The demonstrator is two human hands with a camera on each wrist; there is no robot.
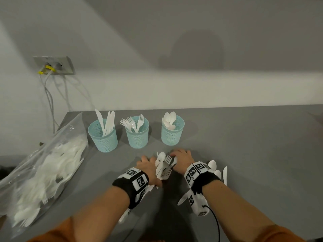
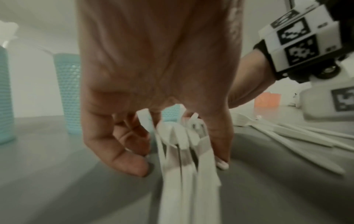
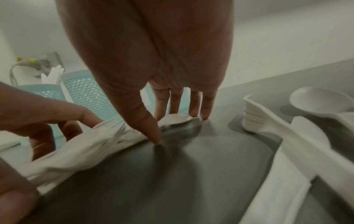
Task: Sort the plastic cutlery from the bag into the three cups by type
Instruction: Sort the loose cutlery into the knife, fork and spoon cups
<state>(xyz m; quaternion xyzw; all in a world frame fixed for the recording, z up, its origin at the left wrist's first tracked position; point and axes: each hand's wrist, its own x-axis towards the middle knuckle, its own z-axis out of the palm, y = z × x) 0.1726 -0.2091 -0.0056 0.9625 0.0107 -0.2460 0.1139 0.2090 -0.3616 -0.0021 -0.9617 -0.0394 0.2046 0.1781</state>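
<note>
Three teal mesh cups stand in a row: a knife cup (image 1: 103, 137), a fork cup (image 1: 137, 135) and a spoon cup (image 1: 172, 132). The clear bag (image 1: 43, 172) of white cutlery lies at the left. In front of the cups my left hand (image 1: 147, 163) grips a mixed bundle of cutlery (image 1: 164, 167), with a spoon and a fork sticking out on top. In the left wrist view thumb and fingers curl round the bundle (image 2: 184, 166). My right hand (image 1: 180, 157) has straight fingers, whose tips (image 3: 205, 112) touch the table and the bundle's far end (image 3: 86, 148).
Loose spoons and a knife (image 1: 215, 169) lie on the grey table (image 1: 253, 145) beside and under my right wrist; the right wrist view shows stacked spoons (image 3: 287, 136). More pieces lie under my left wrist. Cables hang from a wall socket (image 1: 54, 65) at the back left.
</note>
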